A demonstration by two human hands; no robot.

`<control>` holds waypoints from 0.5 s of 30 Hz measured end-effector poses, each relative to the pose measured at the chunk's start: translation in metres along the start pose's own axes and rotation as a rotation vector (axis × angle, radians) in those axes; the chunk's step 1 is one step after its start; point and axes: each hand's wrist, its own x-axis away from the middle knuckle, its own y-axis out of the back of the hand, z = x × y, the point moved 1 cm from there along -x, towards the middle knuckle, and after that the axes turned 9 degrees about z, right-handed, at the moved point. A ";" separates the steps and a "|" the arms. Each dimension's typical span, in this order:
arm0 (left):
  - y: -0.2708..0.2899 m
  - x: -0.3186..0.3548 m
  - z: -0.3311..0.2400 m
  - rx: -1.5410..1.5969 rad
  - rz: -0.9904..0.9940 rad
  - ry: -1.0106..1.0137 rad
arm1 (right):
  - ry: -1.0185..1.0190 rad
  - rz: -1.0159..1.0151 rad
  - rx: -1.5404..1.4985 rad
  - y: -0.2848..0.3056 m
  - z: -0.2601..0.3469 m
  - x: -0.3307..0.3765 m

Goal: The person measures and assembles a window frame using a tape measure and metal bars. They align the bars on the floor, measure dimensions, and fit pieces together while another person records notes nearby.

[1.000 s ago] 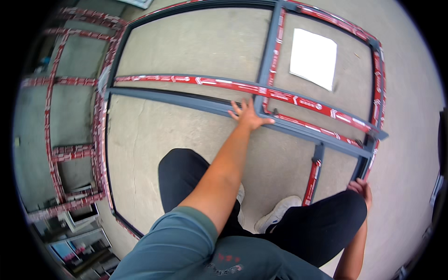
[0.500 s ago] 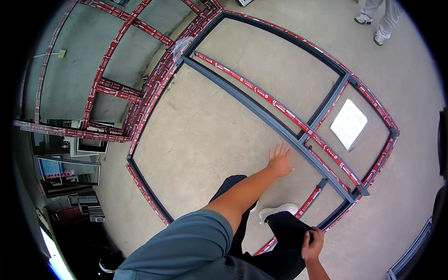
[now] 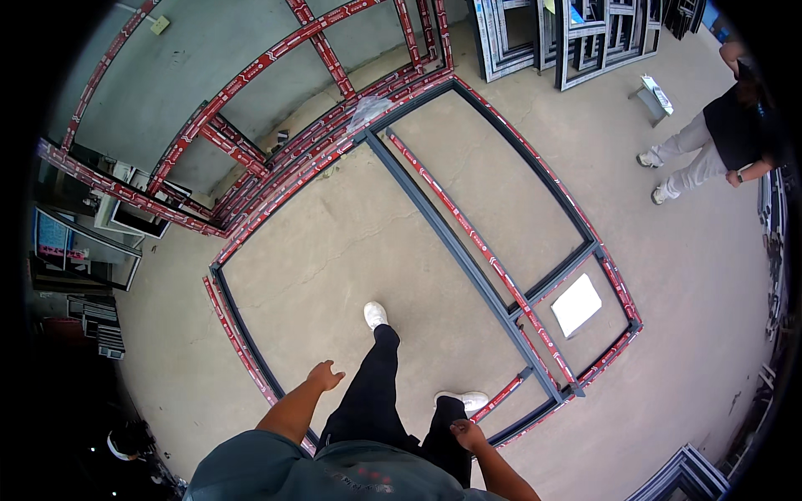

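Note:
A large dark grey metal frame [image 3: 448, 231], its outer edges covered in red printed film, lies flat on the floor around my legs. My left hand [image 3: 326, 375] hangs above the frame's big opening, fingers apart, touching nothing. By my right thigh, my right hand [image 3: 468, 434] is curled closed; whatever its fingers may hold is hidden. A long red-filmed bar [image 3: 476, 238] lies lengthwise over the frame beside its grey middle bar. Next to my right shoe [image 3: 461, 401] is a shorter red-filmed bar [image 3: 501, 396]. My left shoe [image 3: 376, 315] is within the big opening.
A white paper sheet [image 3: 576, 306] lies inside the small right compartment. More red-filmed frames [image 3: 276, 46] lean on the left wall, with crumpled clear plastic [image 3: 368, 111] beside them. Finished frames [image 3: 576, 50] stand at the back. Another person [image 3: 710, 138] stands at the right.
My left hand has drawn back from near the grey middle bar toward lower left. My right hand has come off my knee. I stand more upright, left foot forward; the view has shifted.

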 end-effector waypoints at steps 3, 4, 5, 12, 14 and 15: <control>0.024 -0.017 0.040 -0.094 0.149 0.086 | -0.156 -0.082 0.050 0.061 0.053 -0.008; 0.038 -0.028 0.047 -0.155 0.221 0.085 | -0.211 -0.122 0.073 0.084 0.073 -0.020; 0.056 -0.047 0.047 -0.114 0.223 -0.012 | -0.236 -0.186 0.150 0.107 0.092 -0.029; 0.347 -0.081 -0.040 0.526 -0.184 -0.446 | -0.116 -0.343 0.362 0.226 0.320 -0.144; 0.428 -0.090 -0.051 0.551 -0.278 -0.441 | 0.043 -0.339 0.262 0.245 0.394 -0.191; 0.457 -0.102 -0.047 0.576 -0.314 -0.435 | 0.075 -0.316 0.268 0.251 0.428 -0.220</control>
